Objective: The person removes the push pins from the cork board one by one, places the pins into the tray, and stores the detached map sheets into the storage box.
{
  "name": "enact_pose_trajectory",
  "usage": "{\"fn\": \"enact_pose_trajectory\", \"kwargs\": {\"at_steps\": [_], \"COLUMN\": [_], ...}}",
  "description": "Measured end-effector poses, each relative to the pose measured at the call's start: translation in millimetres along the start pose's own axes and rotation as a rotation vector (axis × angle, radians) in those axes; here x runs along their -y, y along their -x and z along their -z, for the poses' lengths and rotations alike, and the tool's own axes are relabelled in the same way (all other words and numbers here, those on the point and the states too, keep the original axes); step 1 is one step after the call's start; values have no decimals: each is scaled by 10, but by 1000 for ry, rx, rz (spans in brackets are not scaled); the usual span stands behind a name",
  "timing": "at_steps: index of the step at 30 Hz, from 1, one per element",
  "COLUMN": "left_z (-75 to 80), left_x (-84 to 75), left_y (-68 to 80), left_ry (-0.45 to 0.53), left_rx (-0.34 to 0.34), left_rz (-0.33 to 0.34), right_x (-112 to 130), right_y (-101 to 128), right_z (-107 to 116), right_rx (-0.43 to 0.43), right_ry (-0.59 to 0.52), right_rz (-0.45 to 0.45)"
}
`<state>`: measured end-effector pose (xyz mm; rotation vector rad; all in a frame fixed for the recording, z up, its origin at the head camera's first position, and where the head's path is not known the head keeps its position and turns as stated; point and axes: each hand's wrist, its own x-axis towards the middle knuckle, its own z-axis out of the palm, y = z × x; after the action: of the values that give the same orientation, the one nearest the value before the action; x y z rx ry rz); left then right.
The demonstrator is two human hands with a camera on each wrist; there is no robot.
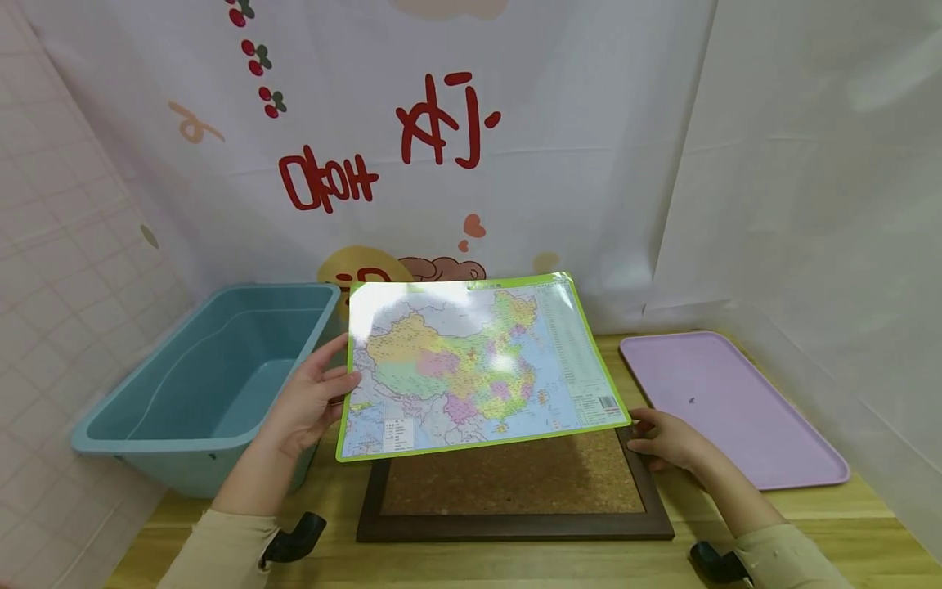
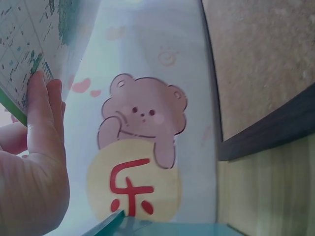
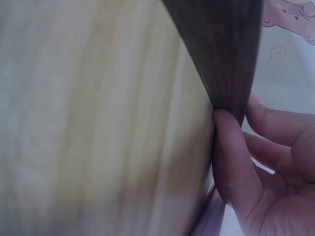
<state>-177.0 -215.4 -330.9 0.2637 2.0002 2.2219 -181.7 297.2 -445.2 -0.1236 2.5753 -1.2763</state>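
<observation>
A laminated map (image 1: 456, 368) with a green border is tilted above a brown-framed cork board (image 1: 515, 483). My left hand (image 1: 312, 401) holds the map's left edge, its thumb on the printed side; in the left wrist view the fingers (image 2: 42, 108) lie against the sheet. At the board's right side, close by the map's lower right corner, is my right hand (image 1: 670, 438). The right wrist view has the dark frame (image 3: 221, 49) between the thumb and fingers of that hand (image 3: 266, 172). The board's back part is hidden under the map.
A blue plastic basin (image 1: 199, 446) stands at the left, and a purple tray (image 1: 743, 409) lies at the right. Both are on the wooden table (image 1: 515, 564). A white sheet with printed figures (image 1: 559, 164) hangs behind them.
</observation>
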Motion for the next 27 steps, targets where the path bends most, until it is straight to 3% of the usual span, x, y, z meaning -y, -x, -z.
{"fn": "enact_pose_trajectory", "kwargs": {"at_steps": [9, 18, 27], "left_z": [121, 345, 680], "left_x": [-272, -376, -488], "left_y": [101, 161, 290], "left_ry": [71, 94, 284], "left_rx": [2, 5, -2], "left_rz": [-46, -55, -114], "right_x": [-24, -22, -30], "right_y": [2, 16, 20], "right_z": [-7, -14, -33], "right_rx": [16, 18, 10], "right_ry": [0, -3, -4], "right_rz": [14, 20, 14]}}
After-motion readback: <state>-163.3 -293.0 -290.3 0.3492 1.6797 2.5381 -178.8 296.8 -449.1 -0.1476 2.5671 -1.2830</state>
